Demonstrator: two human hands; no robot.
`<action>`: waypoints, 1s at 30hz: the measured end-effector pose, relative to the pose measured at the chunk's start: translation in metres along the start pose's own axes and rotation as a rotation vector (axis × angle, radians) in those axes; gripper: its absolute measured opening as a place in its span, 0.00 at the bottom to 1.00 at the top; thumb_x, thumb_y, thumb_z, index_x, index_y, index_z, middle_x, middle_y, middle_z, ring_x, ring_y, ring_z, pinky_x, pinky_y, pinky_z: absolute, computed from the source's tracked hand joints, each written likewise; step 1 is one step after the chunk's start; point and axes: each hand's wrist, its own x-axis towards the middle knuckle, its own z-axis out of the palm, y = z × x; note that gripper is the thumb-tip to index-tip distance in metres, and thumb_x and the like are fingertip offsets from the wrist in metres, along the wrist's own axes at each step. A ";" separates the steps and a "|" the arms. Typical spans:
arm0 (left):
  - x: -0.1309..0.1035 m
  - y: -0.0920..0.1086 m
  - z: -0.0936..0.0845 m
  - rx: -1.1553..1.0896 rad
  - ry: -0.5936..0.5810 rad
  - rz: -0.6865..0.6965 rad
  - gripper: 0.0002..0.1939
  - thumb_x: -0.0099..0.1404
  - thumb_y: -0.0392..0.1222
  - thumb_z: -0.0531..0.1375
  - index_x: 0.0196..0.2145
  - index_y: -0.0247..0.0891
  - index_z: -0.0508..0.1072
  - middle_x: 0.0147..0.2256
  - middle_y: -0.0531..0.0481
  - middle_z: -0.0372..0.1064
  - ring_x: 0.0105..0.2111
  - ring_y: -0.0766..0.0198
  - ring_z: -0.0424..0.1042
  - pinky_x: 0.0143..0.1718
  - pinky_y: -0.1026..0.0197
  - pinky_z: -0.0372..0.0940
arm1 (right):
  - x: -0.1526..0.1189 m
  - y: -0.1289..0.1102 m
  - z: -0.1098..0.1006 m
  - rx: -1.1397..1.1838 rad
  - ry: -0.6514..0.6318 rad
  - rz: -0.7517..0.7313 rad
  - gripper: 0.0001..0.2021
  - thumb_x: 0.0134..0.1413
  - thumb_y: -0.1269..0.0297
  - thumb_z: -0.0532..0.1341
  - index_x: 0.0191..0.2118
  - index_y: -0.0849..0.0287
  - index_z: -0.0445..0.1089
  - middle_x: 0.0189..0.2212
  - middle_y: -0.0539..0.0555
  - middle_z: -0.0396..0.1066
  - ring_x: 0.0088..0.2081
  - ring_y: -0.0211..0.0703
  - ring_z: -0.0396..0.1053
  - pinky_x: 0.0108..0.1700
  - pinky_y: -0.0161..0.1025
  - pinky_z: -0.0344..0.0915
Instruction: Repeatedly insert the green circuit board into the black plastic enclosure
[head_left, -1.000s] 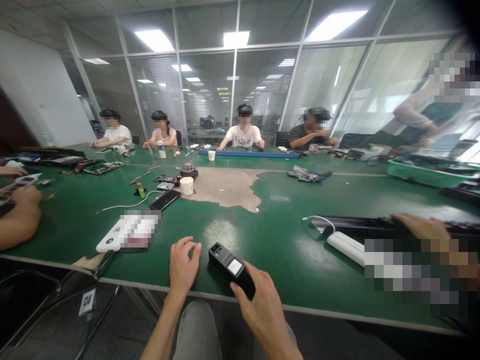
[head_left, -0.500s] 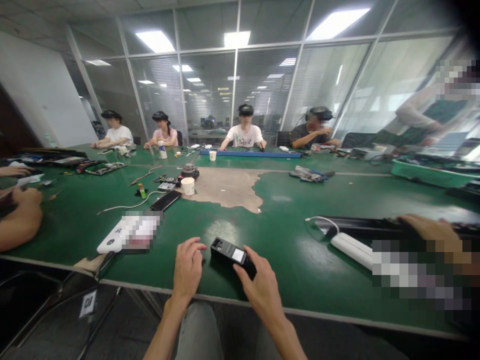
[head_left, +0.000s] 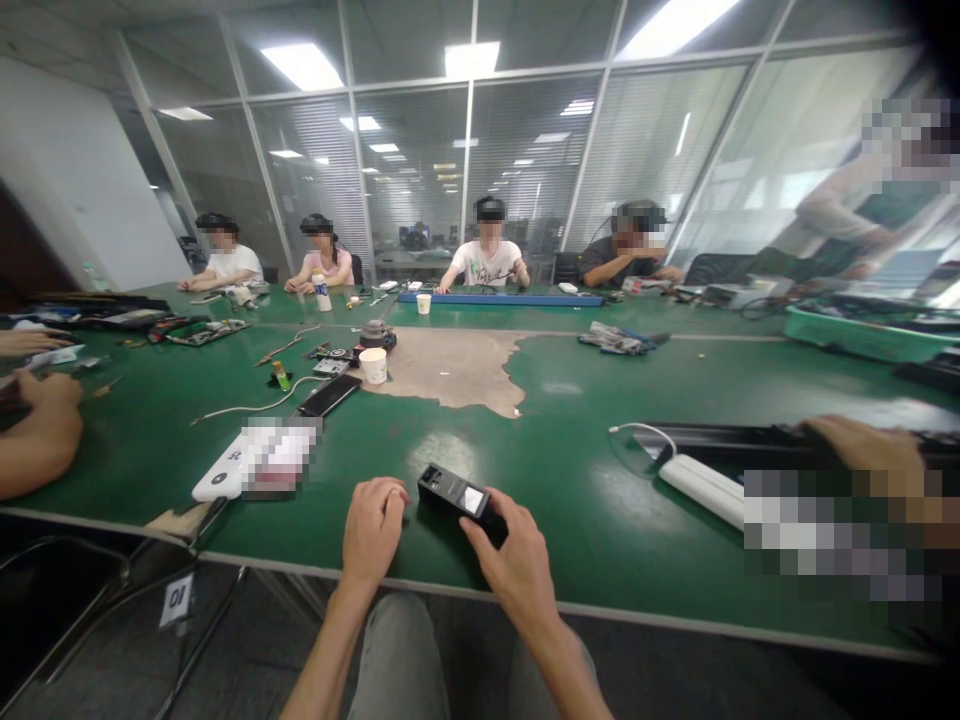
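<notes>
On the table [head_left: 570, 455], the right hand [head_left: 517, 545] sensibly grasps a probably rigid box [head_left: 452, 490] by its right end; left hand [head_left: 373, 532] curls, grip unclear.

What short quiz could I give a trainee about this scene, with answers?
1. Which of the person's hands has its grip on the black device near the table edge?
2. True or false: the green basket is on the right side of the view.
3. What is the main colour of the tabletop? A) white B) green C) red

Key: 1. The right hand. 2. True. 3. B.
</notes>
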 end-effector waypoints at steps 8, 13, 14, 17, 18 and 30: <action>0.000 -0.010 0.005 0.036 0.006 0.045 0.12 0.68 0.44 0.53 0.35 0.43 0.76 0.42 0.48 0.75 0.46 0.56 0.69 0.50 0.51 0.62 | 0.009 -0.022 -0.014 0.131 0.048 0.032 0.19 0.54 0.55 0.62 0.50 0.56 0.69 0.45 0.58 0.74 0.47 0.51 0.71 0.51 0.48 0.66; -0.001 -0.012 0.005 0.042 0.021 0.055 0.12 0.68 0.45 0.54 0.34 0.43 0.76 0.41 0.48 0.75 0.46 0.56 0.70 0.50 0.50 0.63 | 0.030 -0.024 -0.028 0.259 0.131 0.050 0.21 0.54 0.52 0.62 0.52 0.55 0.69 0.45 0.57 0.74 0.46 0.49 0.72 0.50 0.46 0.67; -0.001 -0.012 0.006 0.040 0.026 0.053 0.12 0.68 0.45 0.54 0.34 0.43 0.76 0.41 0.48 0.75 0.45 0.56 0.70 0.50 0.51 0.63 | 0.033 -0.019 -0.028 0.260 0.142 0.057 0.21 0.55 0.52 0.62 0.51 0.56 0.69 0.45 0.57 0.74 0.46 0.49 0.72 0.51 0.46 0.67; -0.001 -0.012 0.006 0.031 0.035 0.044 0.12 0.68 0.44 0.54 0.35 0.43 0.76 0.41 0.48 0.75 0.45 0.56 0.70 0.49 0.51 0.64 | 0.039 0.000 -0.019 0.225 0.144 0.076 0.23 0.55 0.50 0.61 0.52 0.57 0.68 0.45 0.59 0.75 0.47 0.52 0.72 0.51 0.50 0.66; -0.001 -0.012 0.006 0.028 0.038 0.040 0.12 0.68 0.44 0.53 0.35 0.43 0.76 0.41 0.48 0.75 0.45 0.56 0.70 0.49 0.51 0.64 | 0.039 0.007 -0.015 0.204 0.132 0.074 0.23 0.55 0.50 0.61 0.52 0.58 0.68 0.45 0.59 0.75 0.47 0.53 0.71 0.51 0.51 0.66; -0.001 -0.010 0.007 0.070 0.020 0.037 0.12 0.67 0.47 0.55 0.32 0.43 0.76 0.42 0.47 0.75 0.45 0.55 0.70 0.50 0.50 0.63 | 0.034 0.024 -0.003 -0.024 0.038 0.009 0.17 0.54 0.57 0.60 0.48 0.58 0.70 0.44 0.57 0.74 0.47 0.53 0.69 0.50 0.49 0.65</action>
